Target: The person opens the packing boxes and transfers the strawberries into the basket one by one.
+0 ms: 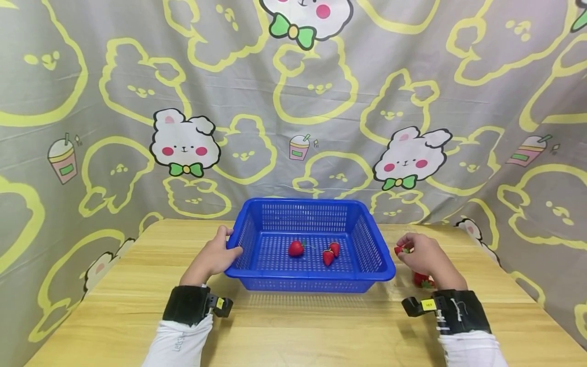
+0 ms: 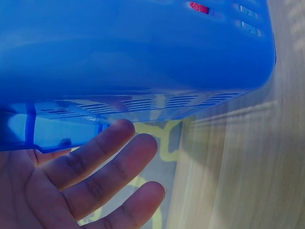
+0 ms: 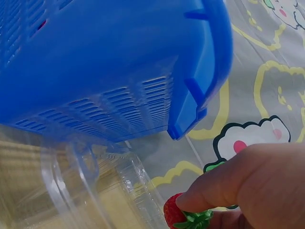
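Left hand is gripping blue slotted plastic basket, right hand pinching red leafy strawberry. Loading is apparently needing leftward lift next.

A curtained-off nook is shown; whether it is set in a home, an office or a studio cannot be told. Ahead of the left hand and right hand, and to either side, grey cloth printed with white cartoon rabbits is hung. Beneath both hands, a wood-grain table is hemmed in by it.
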`<state>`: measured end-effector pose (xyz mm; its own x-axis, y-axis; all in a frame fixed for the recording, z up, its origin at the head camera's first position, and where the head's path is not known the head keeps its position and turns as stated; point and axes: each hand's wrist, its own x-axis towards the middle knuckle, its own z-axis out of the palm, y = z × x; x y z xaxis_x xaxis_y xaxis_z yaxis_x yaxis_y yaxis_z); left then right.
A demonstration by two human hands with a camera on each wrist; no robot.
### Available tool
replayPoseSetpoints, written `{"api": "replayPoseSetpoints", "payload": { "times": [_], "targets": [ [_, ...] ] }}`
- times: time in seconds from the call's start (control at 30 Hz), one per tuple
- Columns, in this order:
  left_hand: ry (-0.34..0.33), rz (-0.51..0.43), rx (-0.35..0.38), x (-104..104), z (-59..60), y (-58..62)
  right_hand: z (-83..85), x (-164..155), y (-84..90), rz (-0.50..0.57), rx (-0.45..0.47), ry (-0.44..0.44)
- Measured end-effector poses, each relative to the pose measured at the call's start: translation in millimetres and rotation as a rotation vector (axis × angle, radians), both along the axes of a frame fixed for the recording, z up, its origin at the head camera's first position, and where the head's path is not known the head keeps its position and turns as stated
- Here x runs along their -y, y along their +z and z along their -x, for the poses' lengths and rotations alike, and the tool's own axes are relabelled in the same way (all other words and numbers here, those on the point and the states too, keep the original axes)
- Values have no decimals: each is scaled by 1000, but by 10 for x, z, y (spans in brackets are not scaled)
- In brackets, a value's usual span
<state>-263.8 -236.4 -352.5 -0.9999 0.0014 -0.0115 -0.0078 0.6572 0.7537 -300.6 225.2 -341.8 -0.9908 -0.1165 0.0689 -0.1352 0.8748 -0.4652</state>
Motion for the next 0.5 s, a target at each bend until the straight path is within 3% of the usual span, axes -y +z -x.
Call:
{"api": "replayPoseSetpoints", "payload": {
  "times": [0.5],
  "targets": [
    [4,7,0,2,-1,1,-27,26,47,-4,-22,3]
  ]
}}
